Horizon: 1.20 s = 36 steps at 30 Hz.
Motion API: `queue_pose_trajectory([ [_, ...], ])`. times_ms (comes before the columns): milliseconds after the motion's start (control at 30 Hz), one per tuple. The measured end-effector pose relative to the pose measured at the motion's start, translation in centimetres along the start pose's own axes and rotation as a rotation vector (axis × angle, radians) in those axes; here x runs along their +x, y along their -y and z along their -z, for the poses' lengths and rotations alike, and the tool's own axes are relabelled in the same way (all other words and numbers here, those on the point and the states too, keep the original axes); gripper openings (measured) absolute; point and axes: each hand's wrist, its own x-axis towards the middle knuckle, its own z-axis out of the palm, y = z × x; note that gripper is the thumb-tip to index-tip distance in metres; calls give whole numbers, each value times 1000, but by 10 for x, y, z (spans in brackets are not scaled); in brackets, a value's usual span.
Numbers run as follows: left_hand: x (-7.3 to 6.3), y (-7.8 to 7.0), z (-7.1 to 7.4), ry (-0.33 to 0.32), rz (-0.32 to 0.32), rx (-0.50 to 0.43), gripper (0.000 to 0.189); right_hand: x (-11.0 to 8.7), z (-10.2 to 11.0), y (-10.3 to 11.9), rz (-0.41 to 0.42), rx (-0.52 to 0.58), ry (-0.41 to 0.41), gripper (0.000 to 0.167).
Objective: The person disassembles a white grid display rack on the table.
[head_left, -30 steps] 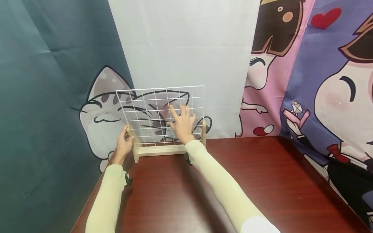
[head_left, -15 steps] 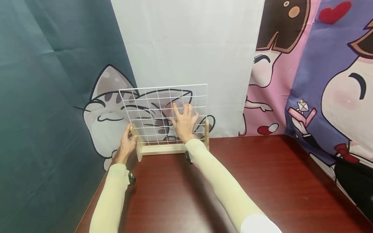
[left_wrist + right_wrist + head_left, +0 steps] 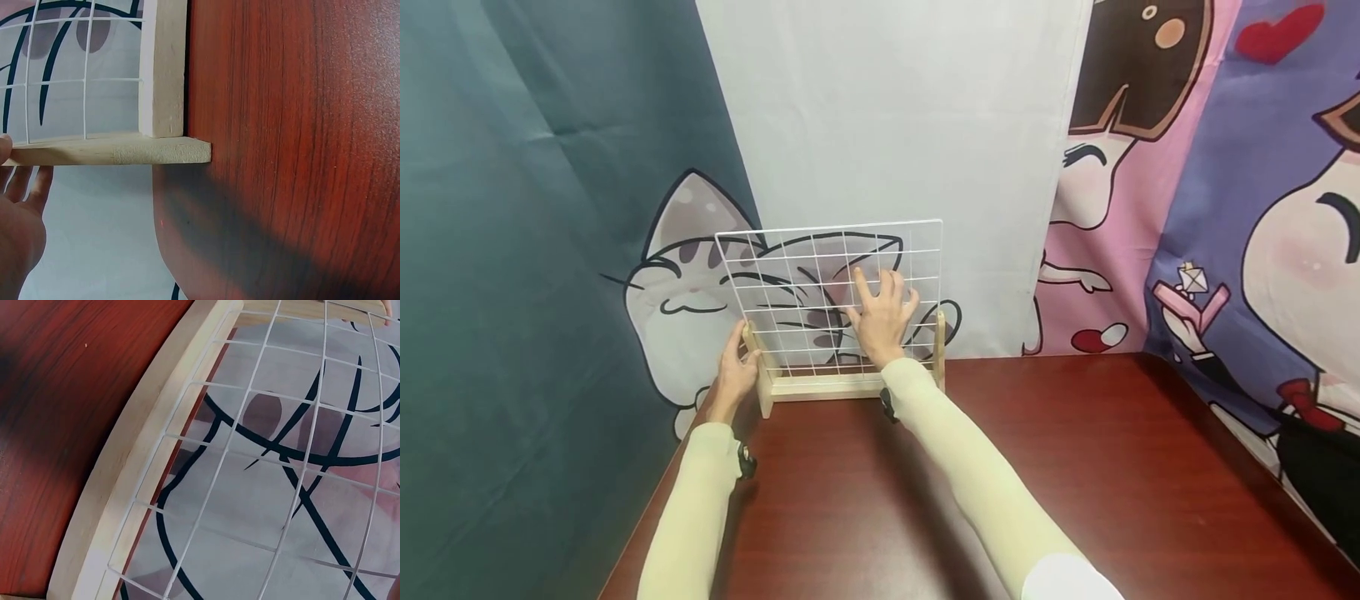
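Observation:
A white wire grid panel (image 3: 827, 227) stands upright in a pale wooden stand (image 3: 827, 387) at the back of the table. My left hand (image 3: 735, 375) grips the stand's left upright. In the left wrist view, the thumb lies on one face of that upright (image 3: 137, 152) and the fingers (image 3: 39, 190) on the other. With fingers spread, my right hand (image 3: 880, 321) rests against the front of the grid, right of its middle. The right wrist view shows the grid's lower edge along the stand's crossbar (image 3: 134, 456); only a sliver of the right hand appears there.
The reddish-brown wooden table (image 3: 1075, 458) extends toward me and to the right. Behind the stand hangs a pale printed cloth (image 3: 895, 108) with a cat drawing. A dark green cloth (image 3: 535, 333) closes off the left side, and a purple printed cloth (image 3: 1195, 208) the right.
The head view has turned slightly, so everything sits a little further right in it. Both hands keep their places on the stand and the grid.

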Motion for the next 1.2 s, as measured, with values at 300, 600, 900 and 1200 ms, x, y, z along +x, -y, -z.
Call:
queue_pose_trajectory([
  [300,0,0,-4,-32,12,21,68,0,-1,-2,20,8,-38,77],
  [600,-2,4,-6,-47,25,48,69,0,0,-3,38,20,-45,72],
  [900,-1,8,-7,-43,9,42,68,0,-1,-2,36,59,-73,70],
  [1200,-2,1,-7,-37,15,38,70,3,0,-1,26,61,-44,65],
])
